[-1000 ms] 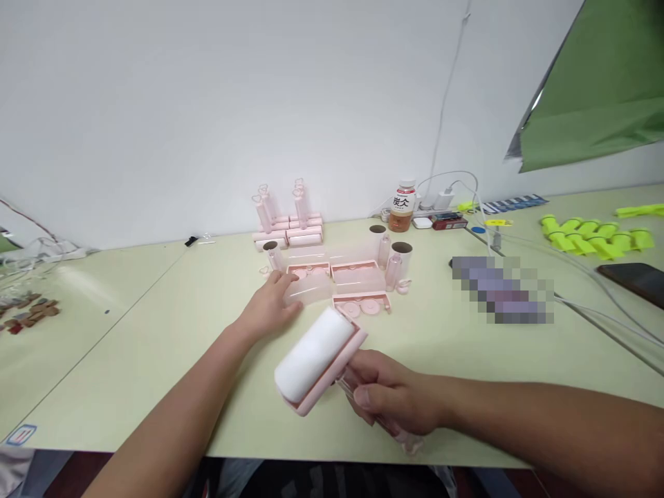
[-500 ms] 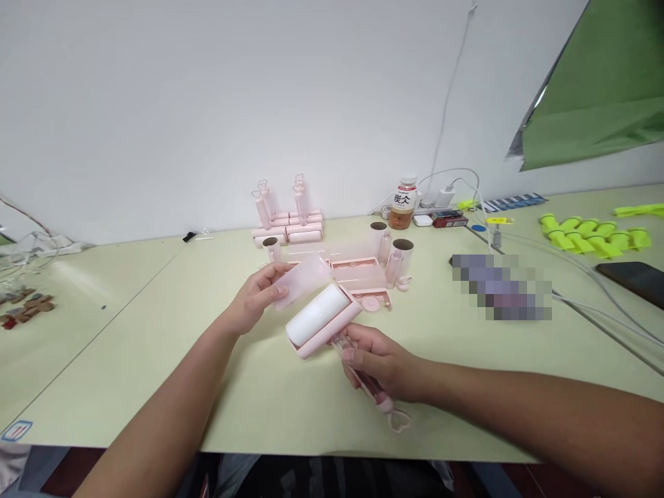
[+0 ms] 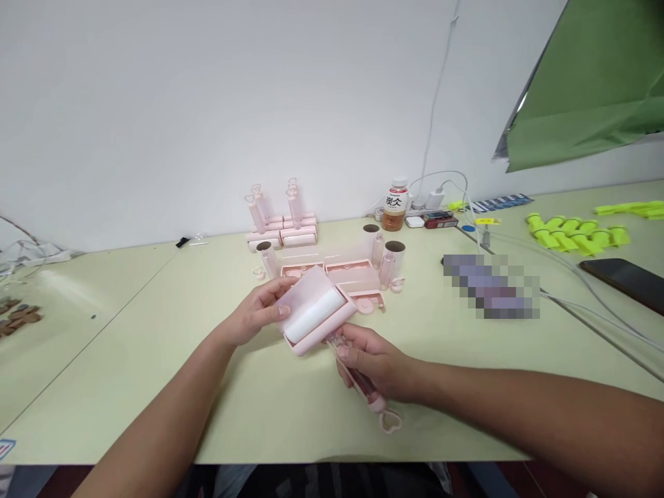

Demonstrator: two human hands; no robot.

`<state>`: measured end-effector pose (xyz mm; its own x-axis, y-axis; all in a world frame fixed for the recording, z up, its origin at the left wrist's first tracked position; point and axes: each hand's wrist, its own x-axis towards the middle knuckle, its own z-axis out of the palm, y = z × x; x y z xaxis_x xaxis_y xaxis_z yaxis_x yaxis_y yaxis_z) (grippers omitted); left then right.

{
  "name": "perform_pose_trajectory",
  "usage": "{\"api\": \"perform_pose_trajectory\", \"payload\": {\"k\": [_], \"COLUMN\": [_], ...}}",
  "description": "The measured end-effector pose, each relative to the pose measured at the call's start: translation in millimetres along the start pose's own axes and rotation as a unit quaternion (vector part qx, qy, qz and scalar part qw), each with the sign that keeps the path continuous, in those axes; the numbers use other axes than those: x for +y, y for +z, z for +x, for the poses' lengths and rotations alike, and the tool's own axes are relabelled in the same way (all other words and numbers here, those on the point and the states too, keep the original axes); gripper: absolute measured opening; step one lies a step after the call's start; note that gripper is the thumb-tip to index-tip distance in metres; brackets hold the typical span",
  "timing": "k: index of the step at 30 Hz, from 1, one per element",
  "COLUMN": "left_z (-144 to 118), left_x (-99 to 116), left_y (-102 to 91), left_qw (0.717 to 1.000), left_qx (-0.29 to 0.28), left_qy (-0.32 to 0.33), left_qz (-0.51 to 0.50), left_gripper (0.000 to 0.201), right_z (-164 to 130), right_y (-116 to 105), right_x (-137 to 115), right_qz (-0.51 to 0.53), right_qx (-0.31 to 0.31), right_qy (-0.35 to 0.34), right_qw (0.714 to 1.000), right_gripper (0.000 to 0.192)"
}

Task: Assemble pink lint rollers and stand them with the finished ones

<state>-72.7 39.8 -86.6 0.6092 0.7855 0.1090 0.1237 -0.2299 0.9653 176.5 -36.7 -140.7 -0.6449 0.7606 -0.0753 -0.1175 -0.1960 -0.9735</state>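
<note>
Because the pink lint roller (image 3: 316,315) is thin moulded plastic around a paper roll, it looks light and stiff but easy to flex or crack, so the slim handle is the sound place to grip it. The right hand (image 3: 371,360) is closed around that handle just above the green surface (image 3: 155,325), with the heart-shaped end (image 3: 390,419) poking out below. The left hand (image 3: 254,311) pinches the translucent cover (image 3: 303,294) at its edge, resting it over the white roll; that cover looks smooth, thin and probably slippery.
</note>
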Motion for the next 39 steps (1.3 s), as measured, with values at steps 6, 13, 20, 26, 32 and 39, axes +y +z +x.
{"api": "perform_pose_trajectory", "payload": {"k": [6, 13, 20, 26, 32, 39], "left_z": [-2.4, -6.6, -7.5, 5.3, 10.9, 16.3], "left_x": [6.3, 8.8, 6.7, 3.9, 3.6, -4.1], "left_y": [8.2, 18.8, 34.6, 31.5, 31.4, 37.6], "left_qw": [0.995, 0.972, 0.940, 0.963, 0.973, 0.960], "left_qx": [-0.093, -0.020, 0.130, 0.252, 0.219, 0.253], "left_qy": [-0.028, 0.093, 0.153, -0.019, -0.033, -0.078], "left_qz": [-0.016, 0.213, 0.276, 0.093, -0.068, -0.096], "left_gripper": [0.060, 0.082, 0.067, 0.045, 0.066, 0.059], "right_z": [-0.3, -0.3, -14.0, -21.9, 13.1, 88.6], "right_y": [0.4, 2.5, 8.2, 0.5, -11.9, -66.4], "right_x": [-0.3, 1.7, -36.5, -76.1, -134.8, -231.3], "right_qz": [-0.003, 0.012, 0.072, -0.206, -0.538, -0.559], "right_qx": [0.007, 0.057, 0.099, 0.068, 0.197, 0.313], "right_qy": [0.004, -0.006, 0.035, -0.236, -0.420, -0.424], "right_qw": [1.000, 0.998, 0.992, 0.947, 0.704, 0.641], "right_gripper": [0.049, 0.046, 0.052, 0.068, 0.012, 0.016]}}
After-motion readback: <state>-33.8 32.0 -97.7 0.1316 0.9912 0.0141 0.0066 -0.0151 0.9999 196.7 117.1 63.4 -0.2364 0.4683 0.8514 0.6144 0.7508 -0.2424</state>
